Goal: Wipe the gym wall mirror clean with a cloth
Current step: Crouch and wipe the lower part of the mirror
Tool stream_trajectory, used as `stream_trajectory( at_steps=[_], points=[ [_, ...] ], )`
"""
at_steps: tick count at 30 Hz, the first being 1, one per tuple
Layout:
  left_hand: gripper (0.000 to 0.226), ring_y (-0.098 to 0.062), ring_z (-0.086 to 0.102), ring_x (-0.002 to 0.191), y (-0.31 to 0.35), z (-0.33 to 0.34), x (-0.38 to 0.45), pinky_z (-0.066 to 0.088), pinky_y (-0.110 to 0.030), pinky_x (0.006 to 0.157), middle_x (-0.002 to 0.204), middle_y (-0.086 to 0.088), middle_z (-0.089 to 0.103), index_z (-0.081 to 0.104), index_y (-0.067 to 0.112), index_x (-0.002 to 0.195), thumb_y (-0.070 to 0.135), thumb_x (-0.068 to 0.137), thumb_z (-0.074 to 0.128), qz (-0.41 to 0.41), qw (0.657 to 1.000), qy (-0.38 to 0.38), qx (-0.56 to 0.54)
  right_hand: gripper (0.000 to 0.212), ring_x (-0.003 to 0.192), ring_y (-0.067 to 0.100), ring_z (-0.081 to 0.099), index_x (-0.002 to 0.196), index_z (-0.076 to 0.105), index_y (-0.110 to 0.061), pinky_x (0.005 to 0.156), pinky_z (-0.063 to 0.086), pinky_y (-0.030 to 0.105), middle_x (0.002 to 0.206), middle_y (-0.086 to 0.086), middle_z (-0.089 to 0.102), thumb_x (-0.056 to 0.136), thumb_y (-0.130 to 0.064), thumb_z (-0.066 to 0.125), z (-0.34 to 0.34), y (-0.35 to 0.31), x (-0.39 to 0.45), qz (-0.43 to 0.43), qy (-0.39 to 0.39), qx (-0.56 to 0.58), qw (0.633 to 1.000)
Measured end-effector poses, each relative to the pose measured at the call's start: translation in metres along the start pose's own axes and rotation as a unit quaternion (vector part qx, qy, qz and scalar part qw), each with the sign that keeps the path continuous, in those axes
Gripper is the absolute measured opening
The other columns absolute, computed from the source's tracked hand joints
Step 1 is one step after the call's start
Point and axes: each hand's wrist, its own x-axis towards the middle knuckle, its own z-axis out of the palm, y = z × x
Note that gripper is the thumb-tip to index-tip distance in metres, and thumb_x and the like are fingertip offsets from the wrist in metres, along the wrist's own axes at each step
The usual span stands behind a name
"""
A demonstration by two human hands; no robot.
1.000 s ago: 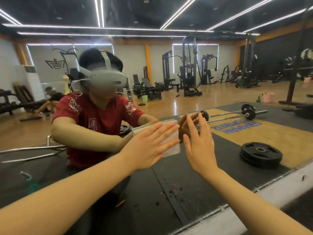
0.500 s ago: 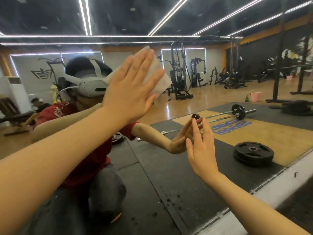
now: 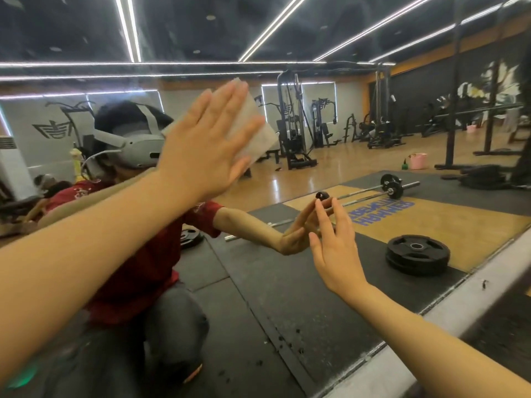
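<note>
Up on the mirror (image 3: 373, 116), well above its grey bottom ledge (image 3: 459, 297): left hand (image 3: 205, 145) flat on the glass, fingers (image 3: 230, 101) straight and a bit spread, pressing a pale folded cloth (image 3: 258, 130) against it. No curl or pinch on the cloth, just palm and straight fingers pinning it. Cloth corners poking out past the fingertips, toward the top and the right side of the hand.

Lower on the mirror and off to the right of the cloth, closer to the ledge: right hand (image 3: 333, 248) held upright, fingers straight and relaxed, nothing in it, tips meeting their own reflection, so touching the glass or as good as.

In the mirror behind the hands: reflection of a crouching person in a red shirt (image 3: 143, 262) and grey headset (image 3: 135, 145), partly hidden by the left hand and cloth. Further right in the glass, a stack of black weight plates (image 3: 416, 254) on dark matting just above the ledge, a barbell (image 3: 385, 191) lying beyond it, a pink bucket (image 3: 418, 160) on the wood floor, cable machines (image 3: 290, 122) at the back, light strips across the dark ceiling. Small dark specks low on the glass near the ledge.
</note>
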Motion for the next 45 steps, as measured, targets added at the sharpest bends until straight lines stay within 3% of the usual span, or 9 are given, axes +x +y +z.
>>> stream_trajectory(
  at_steps=[4, 12, 16, 19, 23, 28, 35, 40, 45],
  points=[
    [0.066, -0.035, -0.007, 0.151, 0.023, 0.002, 0.01, 0.001, -0.046, 0.123, 0.162, -0.02, -0.008, -0.002, 0.023, 0.157, 0.052, 0.1, 0.016, -0.043, 0.999, -0.01, -0.03, 0.064, 0.15, 0.027, 0.005, 0.157, 0.016, -0.029, 0.115, 0.025, 0.049, 0.165, 0.006, 0.003, 0.102, -0.028, 0.048, 0.002, 0.002, 0.0, -0.003, 0.008, -0.01, 1.0],
    [0.065, -0.035, -0.012, 0.15, 0.097, 0.023, -0.047, -0.013, -0.047, 0.12, 0.16, -0.02, -0.016, 0.002, 0.022, 0.157, 0.048, 0.099, 0.012, 0.13, 0.989, -0.055, -0.036, 0.062, 0.146, 0.03, 0.017, 0.155, 0.02, -0.032, 0.108, 0.035, 0.054, 0.161, 0.007, 0.015, 0.101, -0.028, 0.049, -0.009, 0.013, 0.002, -0.032, -0.009, -0.032, 0.999],
    [0.067, -0.035, -0.016, 0.149, 0.066, 0.016, -0.011, -0.005, -0.048, 0.121, 0.159, -0.021, -0.02, -0.015, 0.021, 0.155, 0.052, 0.098, 0.002, 0.025, 0.999, -0.013, 0.02, 0.062, 0.142, 0.027, 0.02, 0.155, 0.022, -0.031, 0.103, 0.038, 0.051, 0.16, 0.007, 0.018, 0.1, -0.029, 0.05, -0.014, 0.016, 0.005, -0.044, -0.013, -0.051, 0.998],
    [0.064, -0.033, -0.01, 0.151, 0.05, 0.012, 0.016, -0.002, -0.045, 0.123, 0.162, -0.019, -0.013, -0.009, 0.022, 0.157, 0.048, 0.1, 0.002, -0.032, 0.999, 0.005, -0.009, 0.061, 0.141, 0.028, 0.021, 0.156, 0.022, -0.03, 0.104, 0.038, 0.05, 0.159, 0.009, 0.019, 0.1, -0.031, 0.048, -0.012, 0.017, 0.004, -0.055, -0.005, -0.051, 0.997],
    [0.065, -0.034, -0.006, 0.151, 0.06, 0.017, 0.015, 0.002, -0.045, 0.123, 0.163, -0.021, -0.007, -0.001, 0.019, 0.158, 0.049, 0.1, 0.007, -0.036, 0.999, 0.012, -0.039, 0.061, 0.14, 0.028, 0.023, 0.155, 0.022, -0.031, 0.102, 0.039, 0.048, 0.157, 0.008, 0.02, 0.1, -0.033, 0.047, -0.011, 0.023, 0.004, -0.067, -0.001, -0.054, 0.996],
    [0.068, -0.036, -0.012, 0.15, 0.08, 0.021, 0.005, -0.004, -0.046, 0.122, 0.161, -0.023, -0.015, -0.012, 0.019, 0.156, 0.051, 0.1, 0.01, 0.028, 0.999, -0.007, -0.028, 0.058, 0.14, 0.027, 0.025, 0.153, 0.023, -0.032, 0.103, 0.037, 0.047, 0.158, 0.007, 0.022, 0.098, -0.042, 0.034, -0.016, 0.029, 0.004, -0.085, -0.005, -0.051, 0.995],
    [0.068, -0.035, -0.008, 0.151, 0.06, 0.024, 0.013, 0.0, -0.047, 0.122, 0.162, -0.021, -0.01, -0.003, 0.023, 0.157, 0.053, 0.096, -0.001, 0.117, 0.993, 0.0, 0.017, 0.061, 0.146, 0.033, 0.02, 0.154, 0.027, -0.018, 0.113, 0.027, 0.049, 0.161, 0.014, 0.018, 0.097, -0.037, 0.038, -0.038, 0.054, 0.021, 0.016, 0.04, -0.064, 0.997],
    [0.069, -0.035, -0.005, 0.151, 0.061, 0.021, 0.038, 0.001, -0.046, 0.123, 0.162, -0.022, -0.006, 0.0, 0.023, 0.158, 0.053, 0.096, -0.001, 0.075, 0.997, 0.0, 0.013, 0.06, 0.15, 0.03, 0.006, 0.156, 0.018, -0.021, 0.119, 0.018, 0.047, 0.164, 0.014, 0.006, 0.103, -0.028, 0.045, -0.05, 0.079, 0.04, 0.092, 0.053, -0.014, 0.994],
    [0.066, -0.038, -0.002, 0.151, 0.084, 0.025, 0.04, 0.004, -0.047, 0.122, 0.162, -0.023, -0.002, 0.004, 0.022, 0.157, 0.05, 0.097, 0.004, 0.038, 0.999, 0.009, -0.032, 0.054, 0.15, 0.027, 0.005, 0.155, 0.023, -0.028, 0.119, 0.018, 0.046, 0.164, 0.008, 0.004, 0.104, -0.027, 0.041, -0.056, 0.104, 0.045, 0.081, 0.009, -0.012, 0.997]
  ],
)
